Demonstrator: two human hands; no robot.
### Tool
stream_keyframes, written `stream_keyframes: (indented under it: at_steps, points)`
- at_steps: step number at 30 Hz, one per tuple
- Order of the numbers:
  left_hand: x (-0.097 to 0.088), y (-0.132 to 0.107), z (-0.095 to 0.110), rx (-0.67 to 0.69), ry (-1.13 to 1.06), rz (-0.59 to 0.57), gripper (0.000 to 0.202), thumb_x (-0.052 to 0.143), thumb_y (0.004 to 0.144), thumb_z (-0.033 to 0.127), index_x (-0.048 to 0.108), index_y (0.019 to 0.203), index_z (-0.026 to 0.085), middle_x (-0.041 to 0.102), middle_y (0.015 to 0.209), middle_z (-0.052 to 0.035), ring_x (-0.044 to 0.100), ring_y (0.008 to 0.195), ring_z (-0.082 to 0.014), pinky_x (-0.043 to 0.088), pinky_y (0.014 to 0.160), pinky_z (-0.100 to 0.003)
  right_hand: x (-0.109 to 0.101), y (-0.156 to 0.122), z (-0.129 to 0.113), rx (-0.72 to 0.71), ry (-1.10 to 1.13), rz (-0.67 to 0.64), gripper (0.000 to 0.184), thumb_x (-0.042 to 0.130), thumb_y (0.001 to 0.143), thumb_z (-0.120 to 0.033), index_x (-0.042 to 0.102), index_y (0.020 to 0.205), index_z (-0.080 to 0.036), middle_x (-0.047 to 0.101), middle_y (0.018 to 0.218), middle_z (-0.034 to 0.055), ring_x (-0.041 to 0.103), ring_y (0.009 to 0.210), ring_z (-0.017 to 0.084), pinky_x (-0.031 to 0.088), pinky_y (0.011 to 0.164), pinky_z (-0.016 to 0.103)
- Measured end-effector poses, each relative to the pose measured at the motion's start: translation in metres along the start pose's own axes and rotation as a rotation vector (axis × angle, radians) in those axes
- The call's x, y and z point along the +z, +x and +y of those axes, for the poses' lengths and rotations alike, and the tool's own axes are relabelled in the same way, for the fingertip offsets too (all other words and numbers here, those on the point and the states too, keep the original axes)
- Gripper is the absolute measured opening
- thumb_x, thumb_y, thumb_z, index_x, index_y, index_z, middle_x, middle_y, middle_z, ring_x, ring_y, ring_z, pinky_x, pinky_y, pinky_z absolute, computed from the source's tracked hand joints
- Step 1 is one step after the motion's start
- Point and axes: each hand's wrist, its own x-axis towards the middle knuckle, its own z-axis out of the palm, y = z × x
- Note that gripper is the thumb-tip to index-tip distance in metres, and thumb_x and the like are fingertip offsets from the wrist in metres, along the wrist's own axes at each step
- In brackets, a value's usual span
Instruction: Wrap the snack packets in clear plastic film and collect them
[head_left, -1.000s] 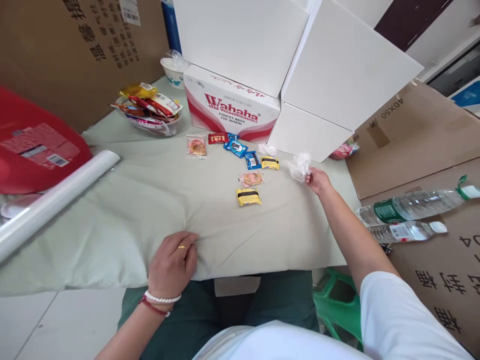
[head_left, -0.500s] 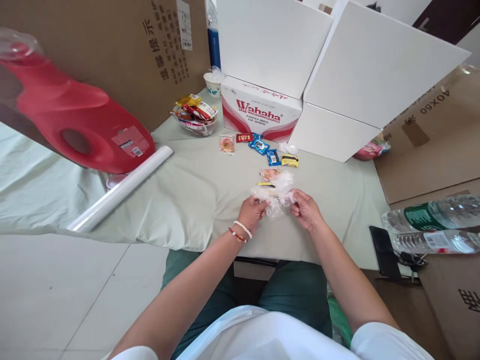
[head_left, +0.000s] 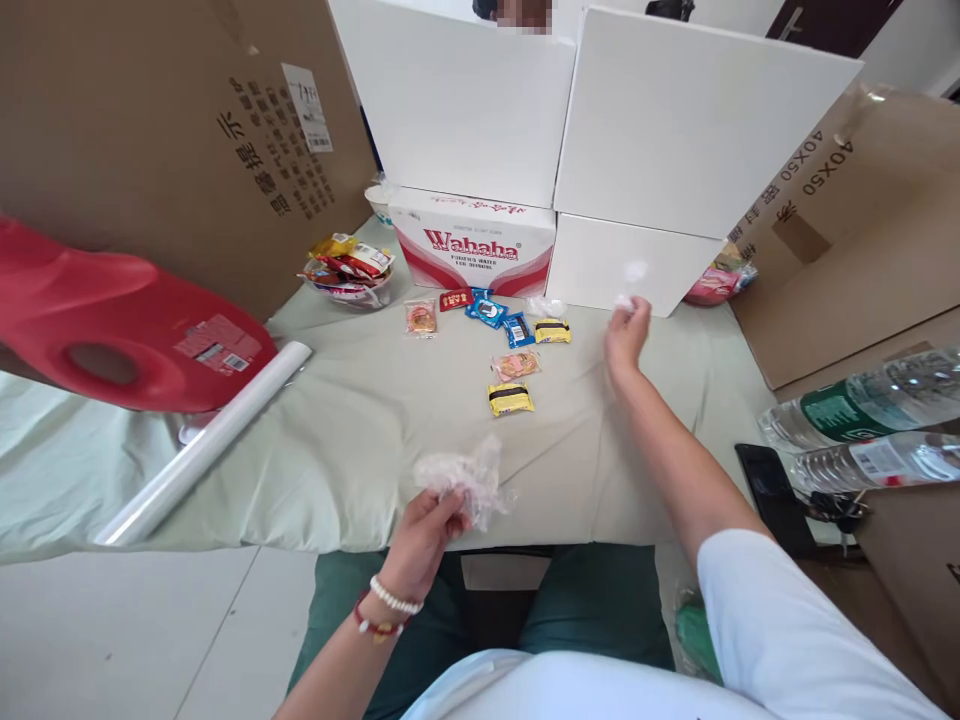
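Observation:
My left hand (head_left: 429, 525), with bead bracelets at its wrist, is closed on a crumpled clear plastic bag (head_left: 465, 478) over the table's front edge. My right hand (head_left: 628, 335) is raised in front of the white boxes, its fingers pinched on a small whitish piece of plastic (head_left: 624, 303), blurred by motion. Between my hands lie a yellow snack packet (head_left: 511, 399) and a pinkish snack packet (head_left: 516, 365). Farther back are another yellow packet (head_left: 553, 331), blue packets (head_left: 487, 309), a red packet (head_left: 455, 300), a clear-wrapped snack (head_left: 421, 318) and a crumpled plastic scrap (head_left: 546, 307).
A Wahaha carton (head_left: 472, 245) and white boxes (head_left: 637, 260) stand at the back. To the left are a snack bowl (head_left: 349, 278), a red jug (head_left: 135, 330) and a roll of film (head_left: 206, 445). Bottles (head_left: 862, 405) and a phone (head_left: 772, 495) lie right.
My hands have moved apart: the left came back toward me with the crumpled bag, the right went forward and right with a small piece. The front yellow packet is now uncovered.

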Motion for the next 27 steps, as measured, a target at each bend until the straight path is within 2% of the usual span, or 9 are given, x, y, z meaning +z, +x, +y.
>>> stream_keyframes:
  at_steps: [3,6,11,13,15,17,21,24,27]
  points:
    - [-0.016,-0.022,-0.010,-0.038,-0.021,0.040,0.042,0.093,0.061,0.052,0.072,0.065,0.015,0.067,0.066,-0.0043,0.057,0.062,-0.0135,0.049,0.060,-0.027,0.041,0.027,-0.029,-0.083,-0.141,-0.158,0.053,0.044,0.100,-0.026,0.044,0.152,-0.016,0.044,0.153,0.0214,0.046,0.141,0.032,0.042,0.116,0.046]
    - [-0.034,-0.036,-0.011,-0.040,-0.062,0.106,0.036,0.096,0.055,0.042,0.079,0.077,0.019,0.074,0.080,-0.0055,0.062,0.070,-0.0178,0.055,0.066,-0.032,0.067,0.039,-0.045,-0.116,-0.236,-0.468,0.059,0.059,0.089,-0.019,0.053,0.148,-0.016,0.044,0.157,0.0184,0.053,0.136,0.032,0.045,0.114,0.044]
    - [-0.046,-0.036,0.001,-0.003,-0.138,0.094,0.049,0.093,0.055,0.027,0.082,0.103,0.023,0.078,0.103,-0.0055,0.066,0.080,-0.0187,0.056,0.072,-0.030,0.047,0.031,-0.035,-0.093,-0.211,-0.377,0.076,0.057,0.086,-0.015,0.040,0.160,-0.012,0.028,0.168,0.0216,0.051,0.141,0.033,0.045,0.114,0.046]
    - [-0.037,-0.029,0.007,-0.008,-0.193,0.049,0.049,0.093,0.054,0.022,0.081,0.102,0.021,0.078,0.098,-0.0046,0.065,0.077,-0.0159,0.055,0.072,-0.028,0.024,0.002,-0.028,-0.098,-0.081,-0.307,0.062,0.057,0.090,-0.023,0.053,0.150,-0.012,0.040,0.162,0.0220,0.057,0.133,0.032,0.046,0.113,0.047]
    - [-0.021,-0.018,0.012,-0.003,-0.264,-0.002,0.035,0.095,0.055,0.025,0.078,0.085,0.016,0.075,0.085,-0.0049,0.065,0.075,-0.0156,0.055,0.070,-0.028,-0.002,-0.046,-0.025,-0.061,0.139,-0.381,0.043,0.055,0.095,-0.039,0.068,0.130,-0.015,0.061,0.140,0.0187,0.065,0.118,0.030,0.050,0.107,0.048]
    - [-0.002,-0.008,0.014,-0.018,-0.307,-0.059,0.033,0.095,0.062,0.034,0.070,0.069,0.014,0.070,0.074,-0.0039,0.062,0.069,-0.0123,0.052,0.064,-0.025,-0.027,-0.108,-0.031,0.000,0.445,-0.624,0.044,0.054,0.098,-0.055,0.072,0.120,-0.021,0.071,0.124,0.0128,0.067,0.114,0.028,0.054,0.101,0.045]
    - [0.027,0.005,0.008,-0.074,-0.327,-0.191,0.045,0.094,0.063,0.050,0.071,0.081,0.014,0.070,0.076,-0.0026,0.061,0.065,-0.0107,0.051,0.059,-0.023,-0.056,-0.221,-0.051,0.133,0.814,-0.967,0.065,0.082,0.080,-0.058,0.063,0.136,-0.029,0.070,0.129,0.0073,0.066,0.119,0.024,0.055,0.099,0.038]
    - [0.030,0.004,-0.001,-0.096,-0.255,-0.201,0.051,0.089,0.066,0.059,0.069,0.084,0.015,0.068,0.074,-0.0019,0.054,0.056,-0.0080,0.044,0.050,-0.021,-0.056,-0.265,-0.057,0.325,0.835,-0.913,0.050,0.085,0.076,-0.057,0.071,0.109,-0.024,0.070,0.089,0.0006,0.067,0.083,0.017,0.057,0.081,0.032]
    - [0.020,-0.004,-0.011,-0.071,-0.176,-0.087,0.057,0.083,0.070,0.066,0.066,0.094,0.017,0.069,0.091,-0.0038,0.055,0.059,-0.0072,0.040,0.047,-0.019,-0.054,-0.279,-0.056,0.485,0.843,-0.769,0.045,0.081,0.075,-0.063,0.066,0.088,-0.023,0.061,0.074,-0.0023,0.061,0.068,0.016,0.054,0.065,0.030]
